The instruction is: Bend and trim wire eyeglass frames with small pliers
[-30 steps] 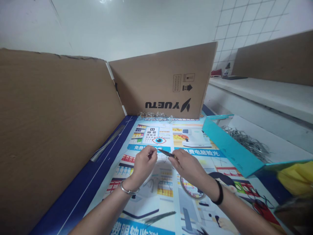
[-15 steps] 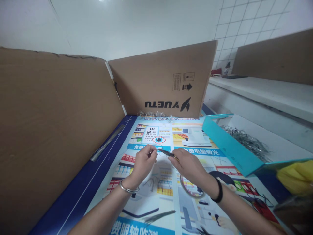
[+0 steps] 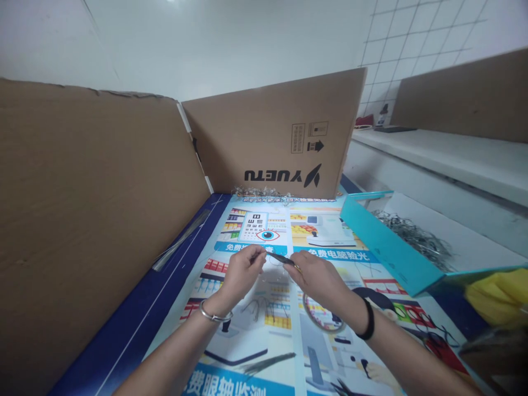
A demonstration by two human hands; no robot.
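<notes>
- Around the printed counter (image 3: 165, 291), the left cardboard panel (image 3: 99, 220) and the back cardboard panel (image 3: 272, 132) are standing upright, meeting at a taped corner; a bumping elbow could topple them if the tape is giving little support.
- On the right, the turquoise box (image 3: 391, 250) is holding a tangle of wire pieces (image 3: 412, 234); loose ends could snag an arm that is reaching in.
- Over the middle, the right hand (image 3: 315, 272) is keeping its fingers clamped around slim pliers (image 3: 282, 258); an uneven squeeze could make them twist.
- Just beside the plier tips, the left hand (image 3: 245, 269) is pressing its fingers together, seemingly on a thin wire.
- Nearer the person, a bundle of straight wires (image 3: 270, 362) is lying loose; a sweeping forearm could scatter it.
- Beneath the right wrist, a grey ring (image 3: 330, 330) is lying flat, likely to slide if the wrist drops.
- Between the hands, the pliers are pointing at the left fingertips; a slip could nip skin.
- At those fingertips, the thin wire (image 3: 265, 252) is mostly hiding; too light a pinch could let it spin or spring away.
</notes>
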